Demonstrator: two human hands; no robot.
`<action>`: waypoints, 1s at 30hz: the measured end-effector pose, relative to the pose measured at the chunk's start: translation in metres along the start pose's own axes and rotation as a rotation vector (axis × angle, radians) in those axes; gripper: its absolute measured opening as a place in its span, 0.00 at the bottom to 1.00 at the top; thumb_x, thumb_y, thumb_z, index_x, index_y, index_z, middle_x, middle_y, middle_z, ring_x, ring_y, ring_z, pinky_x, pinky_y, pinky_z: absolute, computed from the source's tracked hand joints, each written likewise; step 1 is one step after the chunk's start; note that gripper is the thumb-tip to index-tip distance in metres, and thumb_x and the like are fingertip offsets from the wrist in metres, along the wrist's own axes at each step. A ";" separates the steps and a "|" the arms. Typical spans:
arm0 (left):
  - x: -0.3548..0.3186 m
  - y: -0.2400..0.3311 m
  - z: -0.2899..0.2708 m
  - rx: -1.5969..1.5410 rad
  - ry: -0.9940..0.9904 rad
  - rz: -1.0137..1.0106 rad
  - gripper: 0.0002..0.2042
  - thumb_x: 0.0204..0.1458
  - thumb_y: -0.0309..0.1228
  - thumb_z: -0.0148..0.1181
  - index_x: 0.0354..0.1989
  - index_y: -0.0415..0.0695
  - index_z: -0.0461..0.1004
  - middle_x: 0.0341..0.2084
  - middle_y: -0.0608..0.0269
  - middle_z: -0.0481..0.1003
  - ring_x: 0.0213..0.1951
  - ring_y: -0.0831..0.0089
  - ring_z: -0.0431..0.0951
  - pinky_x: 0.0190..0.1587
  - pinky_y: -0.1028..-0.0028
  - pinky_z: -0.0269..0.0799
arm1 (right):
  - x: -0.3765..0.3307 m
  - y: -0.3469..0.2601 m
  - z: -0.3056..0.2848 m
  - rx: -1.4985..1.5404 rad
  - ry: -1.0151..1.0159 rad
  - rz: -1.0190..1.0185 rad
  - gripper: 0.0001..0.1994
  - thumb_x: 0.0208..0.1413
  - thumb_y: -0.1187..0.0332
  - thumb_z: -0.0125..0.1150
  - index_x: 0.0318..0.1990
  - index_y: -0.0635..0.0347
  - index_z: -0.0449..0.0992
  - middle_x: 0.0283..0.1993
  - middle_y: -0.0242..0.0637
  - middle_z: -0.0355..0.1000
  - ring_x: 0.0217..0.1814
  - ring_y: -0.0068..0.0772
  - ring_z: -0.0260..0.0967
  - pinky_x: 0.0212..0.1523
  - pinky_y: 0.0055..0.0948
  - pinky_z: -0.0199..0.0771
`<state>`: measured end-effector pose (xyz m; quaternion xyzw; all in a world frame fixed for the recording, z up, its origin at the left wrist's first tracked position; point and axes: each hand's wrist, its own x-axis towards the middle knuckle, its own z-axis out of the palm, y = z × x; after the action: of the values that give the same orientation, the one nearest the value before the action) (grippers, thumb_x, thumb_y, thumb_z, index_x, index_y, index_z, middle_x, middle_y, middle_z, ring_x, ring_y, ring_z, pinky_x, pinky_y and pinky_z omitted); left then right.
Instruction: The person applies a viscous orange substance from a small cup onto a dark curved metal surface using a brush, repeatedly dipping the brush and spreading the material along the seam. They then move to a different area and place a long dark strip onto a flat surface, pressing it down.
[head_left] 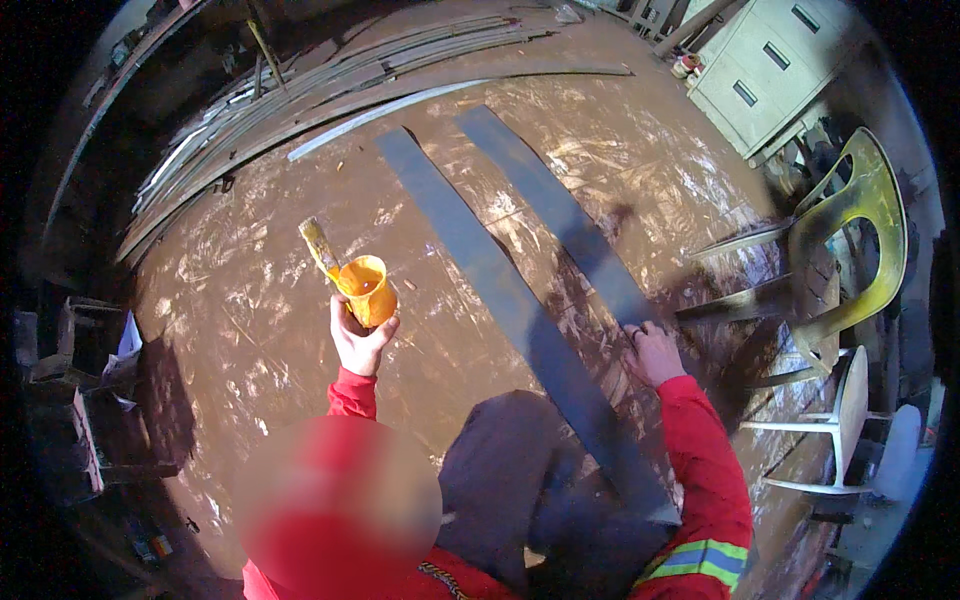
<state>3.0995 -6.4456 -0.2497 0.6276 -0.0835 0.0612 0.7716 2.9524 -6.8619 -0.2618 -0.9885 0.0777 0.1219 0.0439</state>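
My left hand (358, 345) is closed around an orange cup (376, 305) with orange paint inside. A paintbrush (318, 245) with pale bristles juts up and to the left from beside the cup; part of its handle is smeared orange and its lower end is hidden. My right hand (655, 352) is closed at the near end of a long dark grey flat strip (550, 200), its fingertips partly hidden. A second dark grey strip (480, 260) lies on the floor to its left, running back toward my knees.
Long metal bars (330, 95) lie in a bundle at the far left. A yellow-stained chair (850, 230) and a white chair (850, 420) stand on the right, below a pale drawer cabinet (765, 75). Dark boxes (95, 375) sit at the left on the brown, paint-scuffed floor (270, 420).
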 end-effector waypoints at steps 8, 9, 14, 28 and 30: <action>-0.003 -0.010 -0.016 0.116 0.179 0.053 0.34 0.32 0.24 0.69 0.52 0.40 0.59 0.45 0.62 0.66 0.47 0.71 0.70 0.50 0.70 0.67 | 0.079 -0.054 0.119 0.186 0.227 -0.330 0.26 0.44 0.64 0.62 0.55 0.54 0.67 0.59 0.56 0.56 0.58 0.58 0.56 0.56 0.50 0.58; -0.003 -0.008 -0.021 0.135 0.208 0.036 0.34 0.32 0.23 0.68 0.52 0.39 0.59 0.45 0.61 0.66 0.47 0.70 0.70 0.51 0.69 0.67 | 0.098 -0.061 0.155 0.200 0.277 -0.357 0.26 0.46 0.59 0.61 0.55 0.51 0.67 0.64 0.54 0.51 0.64 0.56 0.50 0.60 0.51 0.53; -0.014 0.024 -0.065 0.411 0.287 0.119 0.36 0.32 0.25 0.69 0.54 0.39 0.58 0.46 0.62 0.66 0.46 0.70 0.70 0.49 0.70 0.68 | 0.141 -0.101 0.227 0.147 0.128 -0.206 0.29 0.51 0.51 0.53 0.61 0.47 0.61 0.67 0.48 0.47 0.71 0.51 0.38 0.65 0.57 0.38; 0.041 0.083 0.020 0.464 0.258 0.178 0.38 0.34 0.29 0.70 0.56 0.40 0.57 0.45 0.64 0.66 0.46 0.72 0.69 0.50 0.72 0.65 | 0.059 0.000 0.255 0.077 0.083 0.009 0.28 0.55 0.51 0.47 0.62 0.51 0.59 0.66 0.46 0.50 0.69 0.49 0.42 0.65 0.55 0.37; 0.058 0.079 0.031 0.429 0.220 0.186 0.38 0.34 0.29 0.70 0.56 0.40 0.57 0.45 0.64 0.66 0.46 0.71 0.70 0.50 0.72 0.65 | 0.052 0.002 0.253 0.121 0.035 0.012 0.28 0.55 0.52 0.47 0.62 0.51 0.58 0.67 0.46 0.48 0.70 0.49 0.41 0.65 0.55 0.38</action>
<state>3.1389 -6.4606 -0.1563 0.7562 -0.0417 0.2163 0.6161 2.9428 -6.8447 -0.5191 -0.9856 0.0914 0.0999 0.1016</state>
